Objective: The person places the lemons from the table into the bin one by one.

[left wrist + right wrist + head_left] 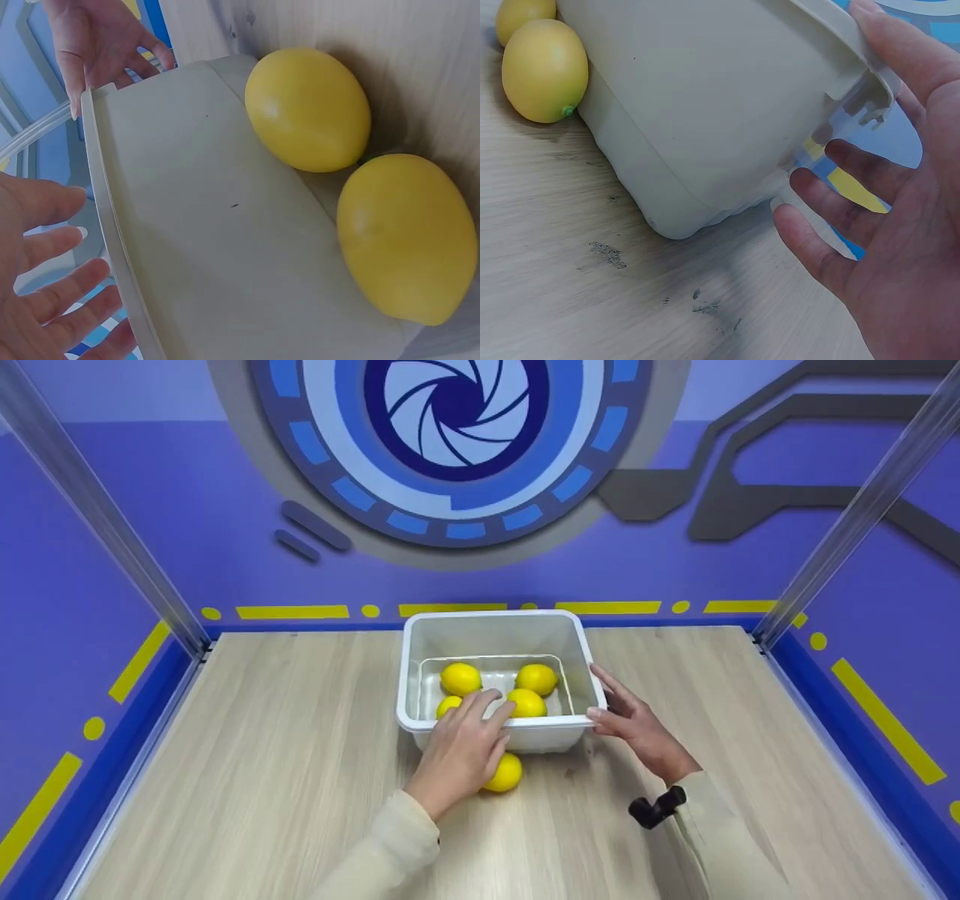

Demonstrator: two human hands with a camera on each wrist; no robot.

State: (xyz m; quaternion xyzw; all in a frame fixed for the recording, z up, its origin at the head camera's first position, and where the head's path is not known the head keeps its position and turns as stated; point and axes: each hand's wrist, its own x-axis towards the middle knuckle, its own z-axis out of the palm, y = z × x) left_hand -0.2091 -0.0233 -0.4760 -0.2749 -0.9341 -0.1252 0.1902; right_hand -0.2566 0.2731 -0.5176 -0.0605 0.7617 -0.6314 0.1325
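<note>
4 lemons lie inside the white plastic bin [495, 639], which stands on the pale wooden counter [262, 750] near its far edge; 1 lemon at the back left [460, 678], 1 at the back right [537, 679], 1 in front of them [527, 703] and 1 at the front left [448, 706], partly hidden by fingers; the left wrist view shows 2 more lemons outside the bin, both on the counter and touching its near wall, the upper lemon [307, 109] and the lower lemon [405, 236] lying just beside one another; from the head view only 1 of these shows, under the left wrist; the left hand [461, 750] reaches over the bin's near rim, its fingers straight and spread, and it holds nothing, the fingertips hovering above the lemons inside, though whether they touch one cannot be told; the right hand [634, 724] is at the bin's right near corner, fingers loosely extended, the thumb laid against the rim and the other fingers beside the wall below it; it is open and not curled round anything; a small black device [656, 808] sits at the right wrist above a cream sleeve.
</note>
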